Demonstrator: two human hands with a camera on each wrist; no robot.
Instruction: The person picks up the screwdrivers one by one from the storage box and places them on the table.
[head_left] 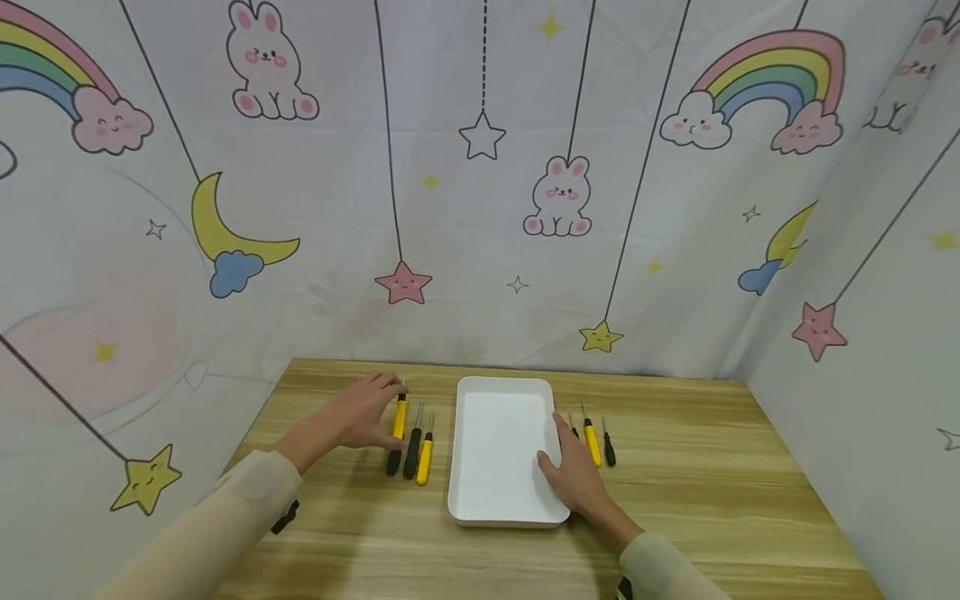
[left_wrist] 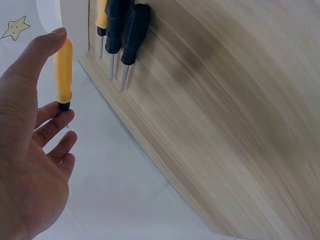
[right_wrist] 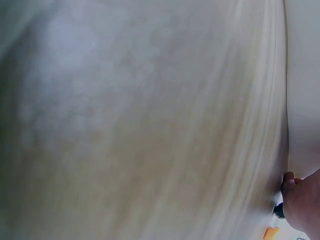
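My left hand [head_left: 367, 417] holds a yellow screwdriver [left_wrist: 63, 72] between thumb and fingers, its handle end at the thumb. In the head view it overlaps the outermost of two black screwdrivers [head_left: 412, 454]. Beside those, a second yellow screwdriver [head_left: 425, 461] lies near the tray's left side. My right hand [head_left: 577, 475] grips the right rim of a white rectangular tray [head_left: 495, 518], thumb over the inner side and fingers along the outside. The right wrist view catches only part of this hand [right_wrist: 302, 205] at its edge.
Right of the tray lie a yellow screwdriver [head_left: 592, 442] and a small black screwdriver [head_left: 609, 450], with another black one partly hidden by my right hand. The wooden table [head_left: 697, 500] meets a patterned curtain [head_left: 480, 325] at its back edge.
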